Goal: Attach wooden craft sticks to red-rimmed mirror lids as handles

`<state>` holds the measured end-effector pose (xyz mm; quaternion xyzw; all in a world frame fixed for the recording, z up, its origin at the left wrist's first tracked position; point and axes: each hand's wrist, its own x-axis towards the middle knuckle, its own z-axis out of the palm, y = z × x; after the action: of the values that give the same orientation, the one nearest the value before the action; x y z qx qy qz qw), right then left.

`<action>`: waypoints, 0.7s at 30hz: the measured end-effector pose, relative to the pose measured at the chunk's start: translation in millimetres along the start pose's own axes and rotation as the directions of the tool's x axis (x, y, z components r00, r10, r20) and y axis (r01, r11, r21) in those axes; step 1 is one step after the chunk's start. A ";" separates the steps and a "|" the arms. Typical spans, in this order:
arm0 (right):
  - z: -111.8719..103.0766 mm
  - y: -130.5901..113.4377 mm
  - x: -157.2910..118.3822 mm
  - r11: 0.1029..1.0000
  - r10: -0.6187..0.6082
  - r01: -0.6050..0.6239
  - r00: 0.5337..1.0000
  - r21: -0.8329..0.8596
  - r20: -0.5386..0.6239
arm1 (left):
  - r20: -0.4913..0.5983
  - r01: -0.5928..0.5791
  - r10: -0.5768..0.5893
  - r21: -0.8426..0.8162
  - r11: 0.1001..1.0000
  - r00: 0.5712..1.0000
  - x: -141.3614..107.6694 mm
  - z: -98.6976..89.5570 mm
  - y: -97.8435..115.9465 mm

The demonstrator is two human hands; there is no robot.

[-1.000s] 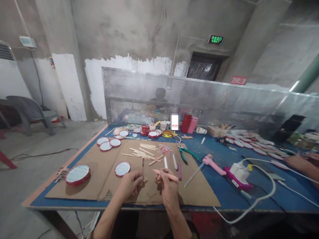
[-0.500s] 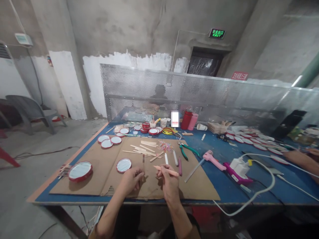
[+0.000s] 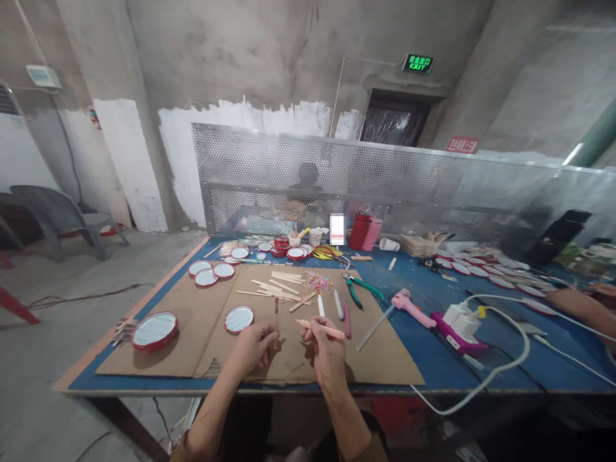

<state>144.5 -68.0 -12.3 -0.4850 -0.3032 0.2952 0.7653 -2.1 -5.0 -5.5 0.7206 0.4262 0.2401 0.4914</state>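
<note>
- Currently, the left hand (image 3: 257, 343) pinches a thin stick (image 3: 276, 311) between thumb and fingers, over the cardboard sheet (image 3: 192, 350); the stick's free end looks dark.
- The right hand (image 3: 326, 350) has its fingers closed round a peach-coloured pen (image 3: 332, 331), whose tip points toward the stick, well apart from it.
- Just beyond the hands, pale wooden sticks (image 3: 269, 292) lie loose near a small heap of colourful bits (image 3: 319, 281).
- At the back, a white cup (image 3: 294, 242) has something yellow (image 3: 304, 233) slanting out of its mouth.
- Beside it stands a patterned cup (image 3: 316, 238) with whitish material at the rim; what sits deeper cannot be seen.
- Farther right, a paper cup (image 3: 389, 245) lies on its side, contents hidden.
- Between those two cups, a red bottle (image 3: 360, 232) and a pink bottle (image 3: 372, 235) stand upright together; neither shows its inside.
- To the right, white plugs (image 3: 462, 319) sit in a purple power strip (image 3: 450, 339).
</note>
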 end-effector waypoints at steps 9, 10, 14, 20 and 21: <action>1.5 -1.4 -1.2 1.000 0.019 -0.019 1.000 0.011 -0.008 | 0.004 0.006 -0.006 -0.005 1.000 1.000 0.4 0.0 1.0; 1.5 -1.4 -1.2 1.000 0.024 -0.024 1.000 0.008 -0.012 | 0.002 0.008 -0.008 -0.004 1.000 1.000 0.4 -0.1 1.3; 1.2 -1.7 -1.1 1.000 0.022 -0.022 1.000 -0.003 -0.014 | 0.000 0.016 -0.016 -0.003 1.000 1.000 0.5 -0.1 1.4; 1.3 -4.1 -0.7 1.000 -0.005 0.005 1.000 0.022 0.012 | 0.005 0.001 -0.001 0.003 1.000 1.000 -0.3 0.3 0.3; 1.3 -4.1 -0.6 1.000 -0.013 0.013 1.000 0.029 0.015 | 0.004 0.005 -0.005 0.006 1.000 1.000 -0.4 0.2 0.1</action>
<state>143.8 -69.2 -8.1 -0.4697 -0.3081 0.2983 0.7717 -2.2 -5.5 -5.5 0.7215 0.4278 0.2361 0.4906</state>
